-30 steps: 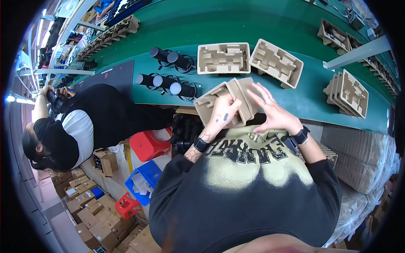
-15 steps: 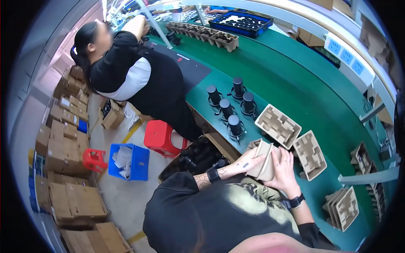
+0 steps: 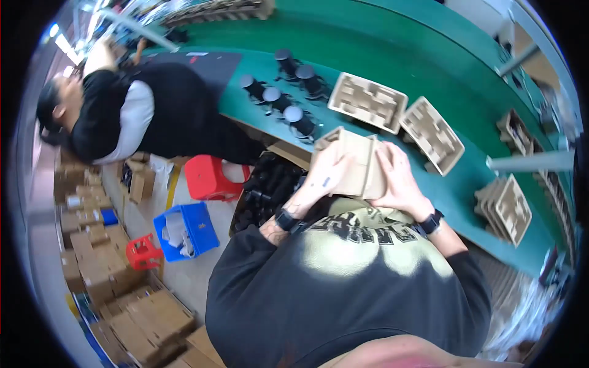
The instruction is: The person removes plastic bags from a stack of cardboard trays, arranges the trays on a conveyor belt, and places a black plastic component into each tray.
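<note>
Between my two hands are pulp trays (image 3: pixel 356 164), light brown and nested together, held just in front of my chest at the bench edge. My left hand (image 3: pixel 326 170) grips their left side with its fingers over the top. From the right, my right hand (image 3: pixel 400 178) presses against the other side, thumb and fingers on the trays. Beyond them on the green bench lie two moulded pulp trays, one tray (image 3: pixel 369 101) behind and another tray (image 3: pixel 433 136) to the right. Several black cylindrical microphones (image 3: pixel 300 121) in ring mounts stand upright to the left.
A stack of pulp trays (image 3: pixel 504 211) stands on the bench at right. Left of me, an open box (image 3: pixel 267 190) holds black parts, near a red stool (image 3: pixel 208 178) and a blue bin (image 3: pixel 187 232). A co-worker (image 3: pixel 153 113) stands at the bench's left; cartons (image 3: pixel 147 319) fill the floor's far side.
My view has swung, so the bench things sit higher in the picture. The trays in my hands have turned from edge-on to showing more of their broad face.
</note>
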Demonstrator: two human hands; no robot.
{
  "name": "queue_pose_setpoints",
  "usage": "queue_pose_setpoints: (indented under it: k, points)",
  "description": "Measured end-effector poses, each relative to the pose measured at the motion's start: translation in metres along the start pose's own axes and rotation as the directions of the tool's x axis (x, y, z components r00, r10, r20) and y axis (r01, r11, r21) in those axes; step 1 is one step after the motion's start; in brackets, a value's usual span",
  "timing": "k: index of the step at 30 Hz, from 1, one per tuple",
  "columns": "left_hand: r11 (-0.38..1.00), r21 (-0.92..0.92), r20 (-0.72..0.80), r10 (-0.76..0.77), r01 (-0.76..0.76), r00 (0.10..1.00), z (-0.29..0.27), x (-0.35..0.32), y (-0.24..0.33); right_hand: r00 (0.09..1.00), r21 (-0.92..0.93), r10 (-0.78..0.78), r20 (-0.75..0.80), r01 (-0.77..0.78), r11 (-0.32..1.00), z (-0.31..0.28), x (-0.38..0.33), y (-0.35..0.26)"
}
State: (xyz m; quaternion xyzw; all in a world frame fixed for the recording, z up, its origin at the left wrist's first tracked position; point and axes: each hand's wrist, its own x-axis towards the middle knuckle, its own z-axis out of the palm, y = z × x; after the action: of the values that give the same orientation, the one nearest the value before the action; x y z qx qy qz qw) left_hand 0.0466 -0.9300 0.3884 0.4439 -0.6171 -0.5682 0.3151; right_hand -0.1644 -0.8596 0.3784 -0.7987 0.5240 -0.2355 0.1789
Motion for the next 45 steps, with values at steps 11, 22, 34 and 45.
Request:
queue_pose_setpoints:
  k: [11, 22, 34, 45]
  points:
    - [0.982, 0.187, 0.06, 0.001, -0.012, 0.998, 0.018, 0.017, -0.005, 0.988, 0.008, 0.146, -0.051, -0.146, 0.989, 0.004, -0.016, 0.005]
    - [0.999, 0.027, -0.039, 0.048, -0.047, 0.998, 0.005, 0.022, 0.017, 0.933, 0.296, 0.311, -0.181, -0.25, 0.922, 0.023, -0.035, 0.02]
    - [0.945, -0.31, -0.109, 0.074, -0.104, 0.991, -0.036, -0.015, 0.081, 0.865, 0.339, 0.394, -0.31, -0.286, 0.896, 0.078, -0.073, 0.082]
    - [0.922, -0.328, -0.068, 0.193, -0.205, 0.979, -0.022, -0.022, 0.088, 0.848, 0.349, 0.454, 0.274, -0.528, 0.774, 0.107, -0.054, 0.13]
